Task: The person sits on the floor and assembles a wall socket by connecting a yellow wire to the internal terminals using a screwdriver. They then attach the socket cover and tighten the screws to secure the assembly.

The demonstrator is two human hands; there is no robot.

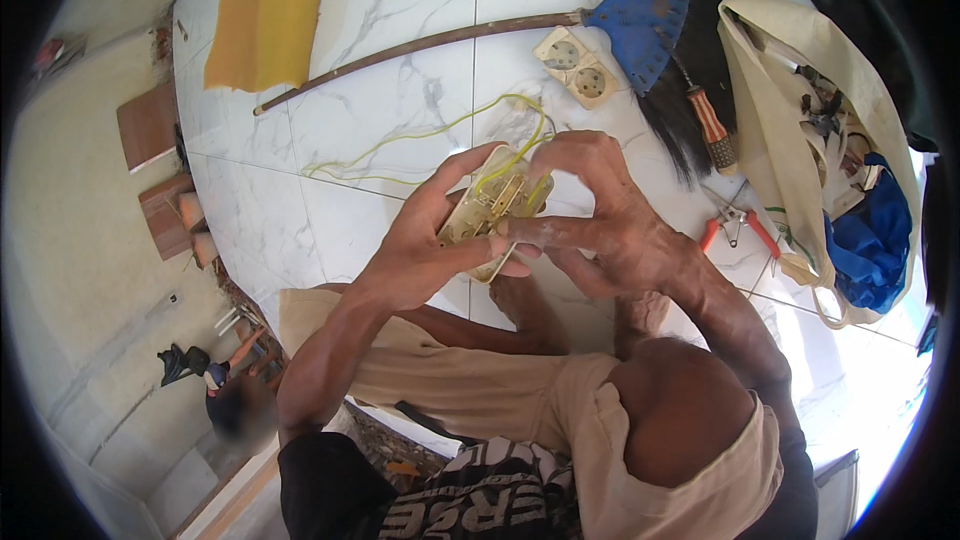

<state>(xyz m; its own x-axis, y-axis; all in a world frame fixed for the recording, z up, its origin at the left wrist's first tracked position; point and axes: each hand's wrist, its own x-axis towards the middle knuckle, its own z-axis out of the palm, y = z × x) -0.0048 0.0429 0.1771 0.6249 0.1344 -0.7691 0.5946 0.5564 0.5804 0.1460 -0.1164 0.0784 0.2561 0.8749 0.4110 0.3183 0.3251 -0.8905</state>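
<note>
My left hand (418, 232) grasps the socket housing (489, 202), its long axis slanting away rightward; my right hand (622, 215) touches its right side, whether pinching the yellow-green wire (515, 96) I cannot tell.

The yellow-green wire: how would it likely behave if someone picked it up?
The wire would probably flex easily, since part of it lies in loose curves over the tiles. It looks light, being so thin. Lifting it might tug at the socket base, as it appears to run in there, though its connection is hard to make out.
</note>
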